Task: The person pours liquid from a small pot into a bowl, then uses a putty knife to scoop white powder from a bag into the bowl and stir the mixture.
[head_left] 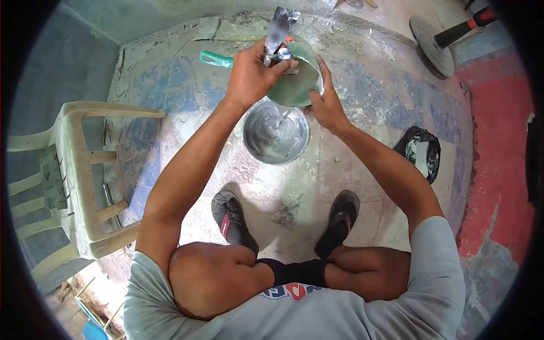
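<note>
My left hand (253, 75) is closed around a putty knife (278, 31), its smeared metal blade pointing up and away from me. My right hand (327, 106) grips the rim of a green plastic dipper (294, 85), thumb inside and fingers outside. The dipper is tilted with its opening towards me. A green handle (215, 59) sticks out left behind my left hand and seems to belong to the dipper. Below both hands, a round grey bucket (247, 141) stands on the floor, with wet whitish-grey paste (275, 130) coating its inside.
A dirty white plastic chair (85, 170) stands at the left. A black plastic bag (433, 153) with something pale inside sits on the right. Behind it, a round disc with a red-and-black handle (432, 46) leans near the ledge. Dust and debris cover the tiled floor (362, 164).
</note>
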Motion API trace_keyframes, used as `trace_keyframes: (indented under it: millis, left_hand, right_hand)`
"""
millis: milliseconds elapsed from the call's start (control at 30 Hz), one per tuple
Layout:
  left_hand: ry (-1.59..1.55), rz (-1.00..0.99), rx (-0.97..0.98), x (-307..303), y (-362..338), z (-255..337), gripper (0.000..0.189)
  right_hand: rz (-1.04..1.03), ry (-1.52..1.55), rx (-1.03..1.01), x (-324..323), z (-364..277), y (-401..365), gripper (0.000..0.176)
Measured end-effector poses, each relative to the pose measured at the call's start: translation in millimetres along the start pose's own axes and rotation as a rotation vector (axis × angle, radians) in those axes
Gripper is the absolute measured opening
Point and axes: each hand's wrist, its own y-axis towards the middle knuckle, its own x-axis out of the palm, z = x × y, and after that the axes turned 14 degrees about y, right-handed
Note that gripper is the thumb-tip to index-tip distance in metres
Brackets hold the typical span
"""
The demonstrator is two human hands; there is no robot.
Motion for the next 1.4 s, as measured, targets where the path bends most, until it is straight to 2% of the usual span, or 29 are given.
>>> trace_keyframes:
  millis: [267, 400, 500, 567, 1133, 1200, 1267, 1400]
  left_hand:
    - [0.001, -0.003, -0.057, -2.0, -0.2, 0.7, 0.033]
    - [-0.024, 0.008, -0.049, 0.8, 0.3, -3.2, 0.034]
    - [0.005, 0.044, 0.061, 3.0, 0.3, -8.8, 0.025]
    - [0.002, 0.018, -0.007, 2.4, -2.5, -7.9, 0.027]
    - [0.105, -0.029, -0.060, -2.8, -10.3, -6.9, 0.031]
    - [0.099, -0.026, -0.058, -1.1, -10.4, -9.7, 0.031]
    - [0.096, 0.036, 0.094, 2.6, -10.7, -15.5, 0.031]
    - [0.154, 0.068, 0.149, 4.4, -13.2, -21.1, 0.031]
  right_hand:
    - [-0.002, 0.023, 0.011, 1.0, -0.5, 1.2, 0.081]
    - [-0.007, 0.060, 0.027, 2.5, -2.0, -0.7, 0.082]
    - [0.002, 0.079, 0.050, 3.8, -1.0, -1.6, 0.082]
    - [0.008, 0.063, 0.036, 4.6, -0.4, -2.0, 0.082]
    - [0.011, 0.109, 0.055, 7.3, 0.2, -6.2, 0.081]
    - [0.011, 0.187, 0.152, 7.0, -1.1, -6.6, 0.079]
    - [0.019, 0.221, 0.216, 5.8, -4.4, -6.8, 0.078]
    - [0.049, 0.308, 0.399, 1.2, -3.8, -6.0, 0.070]
